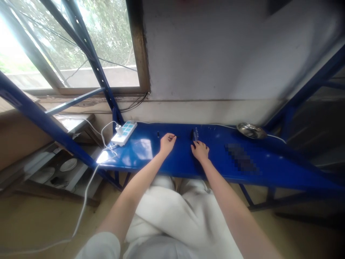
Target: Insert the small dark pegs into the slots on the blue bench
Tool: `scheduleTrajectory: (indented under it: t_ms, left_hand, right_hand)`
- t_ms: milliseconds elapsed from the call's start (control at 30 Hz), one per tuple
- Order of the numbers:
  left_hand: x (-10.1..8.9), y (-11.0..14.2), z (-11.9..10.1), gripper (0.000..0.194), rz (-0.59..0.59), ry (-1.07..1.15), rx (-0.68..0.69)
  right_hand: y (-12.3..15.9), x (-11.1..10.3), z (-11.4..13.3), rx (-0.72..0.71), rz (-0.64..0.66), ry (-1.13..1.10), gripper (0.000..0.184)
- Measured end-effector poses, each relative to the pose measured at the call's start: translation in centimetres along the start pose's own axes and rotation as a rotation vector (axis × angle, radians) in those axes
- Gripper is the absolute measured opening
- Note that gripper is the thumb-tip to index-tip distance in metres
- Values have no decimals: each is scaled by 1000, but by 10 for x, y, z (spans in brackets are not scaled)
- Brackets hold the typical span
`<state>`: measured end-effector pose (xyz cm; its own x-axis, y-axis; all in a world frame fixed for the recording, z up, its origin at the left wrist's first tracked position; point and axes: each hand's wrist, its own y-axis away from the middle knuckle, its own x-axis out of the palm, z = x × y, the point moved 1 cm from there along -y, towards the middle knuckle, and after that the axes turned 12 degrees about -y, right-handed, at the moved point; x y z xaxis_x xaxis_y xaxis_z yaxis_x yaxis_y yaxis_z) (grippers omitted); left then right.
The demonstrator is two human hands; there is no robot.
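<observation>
On a glossy blue table (145, 158), the left hand (167, 142) pinches a thin dark stick (176, 136); the right hand (201, 151), fingers loosely spread, meets a small, bumpy, clear-and-black piece (194, 134).

tabletop (180, 162): glossy, smooth | dish (251, 131): shiny metal | power strip (124, 133): plastic

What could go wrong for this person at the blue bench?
The white cable hangs over the end of the bench to the floor, so a passing foot might snag it and perhaps tug the power strip. The small black piece lies loose beside the left hand, where a careless sweep could knock it away.
</observation>
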<state>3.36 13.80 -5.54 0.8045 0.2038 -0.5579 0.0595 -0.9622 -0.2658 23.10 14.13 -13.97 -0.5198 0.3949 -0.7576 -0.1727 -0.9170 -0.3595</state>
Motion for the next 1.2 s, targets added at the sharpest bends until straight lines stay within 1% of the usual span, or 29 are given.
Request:
scheduleTrajectory:
  t_ms: [100,200,333,400,500,567,667,800,967,1200]
  left_hand:
    - [-3,-1,6,18,-23,33,-16]
    - [-7,-2,7,18,-35,135,-61]
    - [-13,0,-1,19,-18,341,-170]
    - [-15,1,-7,18,-9,420,-221]
    - [-15,3,-14,17,5,484,-251]
    - [-15,3,-15,17,7,503,-249]
    - [-14,3,-15,17,6,513,-245]
    - [-14,3,-13,17,7,517,-244]
    - [-15,3,-9,18,40,536,-247]
    - [-18,-4,-2,22,167,625,-260]
  right_hand:
    - [2,-3,1,-8,0,-22,37]
    - [5,-9,8,-64,-53,-90,33]
    - [2,-25,31,-182,-178,-340,31]
    - [-1,-34,46,-164,-223,-493,30]
    - [-5,-44,67,-98,-190,-705,28]
    - [-6,-49,78,-82,-170,-775,26]
    - [-5,-53,86,-77,-151,-816,24]
    - [-5,-53,88,-75,-124,-828,24]
    - [-7,-53,87,-94,-93,-861,24]
    - [-17,-59,85,-79,-4,-973,26]
